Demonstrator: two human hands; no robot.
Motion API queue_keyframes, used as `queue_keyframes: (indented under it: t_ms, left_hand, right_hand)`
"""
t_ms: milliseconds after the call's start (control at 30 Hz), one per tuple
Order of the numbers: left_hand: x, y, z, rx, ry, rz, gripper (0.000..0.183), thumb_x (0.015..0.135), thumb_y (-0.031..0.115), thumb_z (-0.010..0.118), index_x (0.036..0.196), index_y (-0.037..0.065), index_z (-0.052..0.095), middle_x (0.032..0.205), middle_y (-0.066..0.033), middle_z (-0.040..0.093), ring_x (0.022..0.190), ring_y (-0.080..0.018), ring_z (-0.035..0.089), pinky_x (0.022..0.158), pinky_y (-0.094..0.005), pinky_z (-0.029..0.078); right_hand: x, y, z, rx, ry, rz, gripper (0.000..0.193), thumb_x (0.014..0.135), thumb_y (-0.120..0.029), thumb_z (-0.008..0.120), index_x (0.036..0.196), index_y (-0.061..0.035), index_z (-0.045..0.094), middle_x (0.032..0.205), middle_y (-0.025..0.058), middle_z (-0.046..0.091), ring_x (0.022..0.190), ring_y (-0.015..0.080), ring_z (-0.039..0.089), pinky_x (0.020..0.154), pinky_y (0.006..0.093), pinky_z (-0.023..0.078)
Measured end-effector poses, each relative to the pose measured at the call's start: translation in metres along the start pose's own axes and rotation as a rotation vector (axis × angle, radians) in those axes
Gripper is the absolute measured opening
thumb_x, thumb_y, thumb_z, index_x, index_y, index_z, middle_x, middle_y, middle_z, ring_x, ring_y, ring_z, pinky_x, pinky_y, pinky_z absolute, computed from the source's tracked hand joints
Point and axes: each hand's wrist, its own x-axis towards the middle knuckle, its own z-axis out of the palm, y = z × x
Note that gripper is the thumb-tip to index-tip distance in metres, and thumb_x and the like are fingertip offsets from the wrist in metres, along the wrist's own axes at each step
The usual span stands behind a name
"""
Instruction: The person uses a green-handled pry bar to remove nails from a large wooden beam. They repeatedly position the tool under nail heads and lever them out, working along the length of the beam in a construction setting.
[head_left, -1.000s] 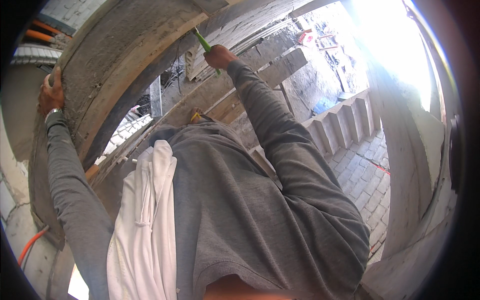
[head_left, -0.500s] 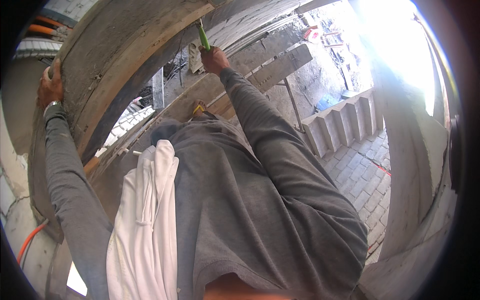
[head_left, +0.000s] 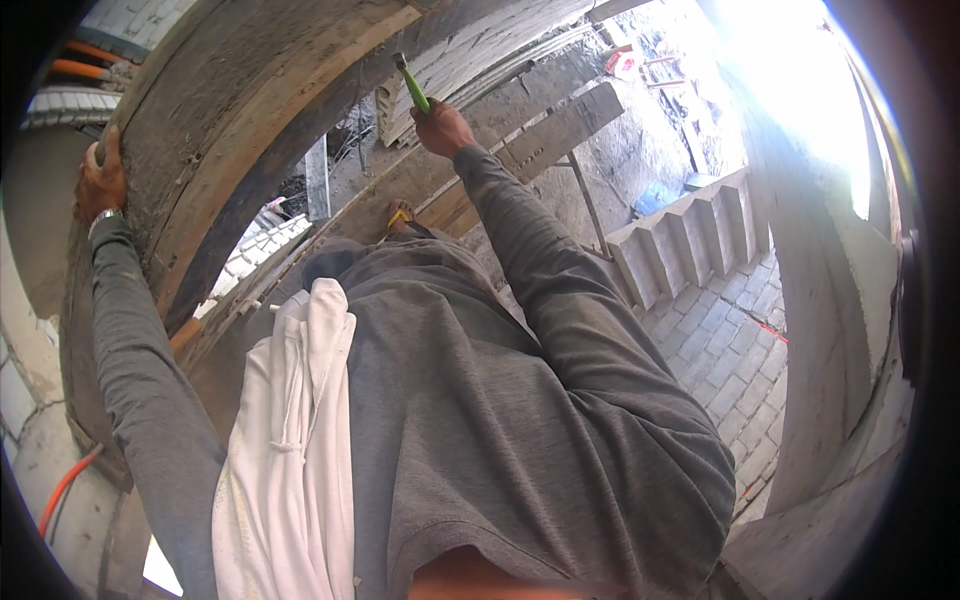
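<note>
A: What have you got in your right hand?

B: Your fingers are wrapped round a green-handled tool, its small head pointing up and away from you, near the inner edge of the curved beam. Whether it touches anything, I can't tell.

A: And your left hand?

B: That's laid over the beam's outer edge – how hard you're pressing doesn't show.

A: What's around you, and in the way?

B: The beam blocks much of the ground at upper left. A white cloth hangs down your grey shirt, and both cover what's beneath. Your foot shows past the shirt, beside the planks. Off to your right there's a stepped block above paving, with glare higher up; at lower left, an orange hose.

A: Anything different from a second ago?

B: Handle stuck out below your fist then; now that end is hidden, and the head shows more plainly. Your left hand hasn't left its place.
</note>
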Motion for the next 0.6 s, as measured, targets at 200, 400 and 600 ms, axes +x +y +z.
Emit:
queue_keyframes:
  t_ms: [200, 400, 600]
  left_hand:
    - [0.002, -0.002, 0.003, 0.011, 0.003, -0.006, 0.09, 0.086, 0.085, 0.035, 0.149, 0.023, 0.051, 0.148, -0.0136, 0.054, 0.139, -0.0372, 0.047, 0.115, -0.0657, 0.024]
    - [0.003, -0.007, 0.008, -0.041, 0.018, 0.003, 0.092, 0.085, 0.086, 0.035, 0.15, 0.023, 0.049, 0.149, -0.0133, 0.053, 0.14, -0.0374, 0.046, 0.116, -0.0668, 0.022]
    - [0.0, -0.001, 0.0, -0.001, -0.022, -0.016, 0.091, 0.086, 0.085, 0.035, 0.151, 0.023, 0.048, 0.151, -0.0136, 0.051, 0.141, -0.0386, 0.044, 0.117, -0.0674, 0.02]
  right_hand:
    - [0.002, -0.014, -0.014, -0.058, 0.052, 0.023, 0.048, 0.101, -0.037, 0.052, 0.139, -0.0081, 0.054, 0.118, 0.0229, 0.069, 0.112, 0.0397, 0.066, 0.095, 0.0481, 0.051]
    - [0.025, -0.008, -0.003, 0.01, 0.06, -0.071, 0.052, 0.101, -0.033, 0.054, 0.144, -0.0039, 0.047, 0.123, 0.0263, 0.066, 0.116, 0.0411, 0.063, 0.098, 0.048, 0.049]
    - [0.037, 0.0, -0.002, -0.091, 0.064, -0.122, 0.058, 0.1, -0.029, 0.057, 0.149, -0.0027, 0.039, 0.129, 0.0294, 0.061, 0.121, 0.0436, 0.059, 0.101, 0.0474, 0.048]
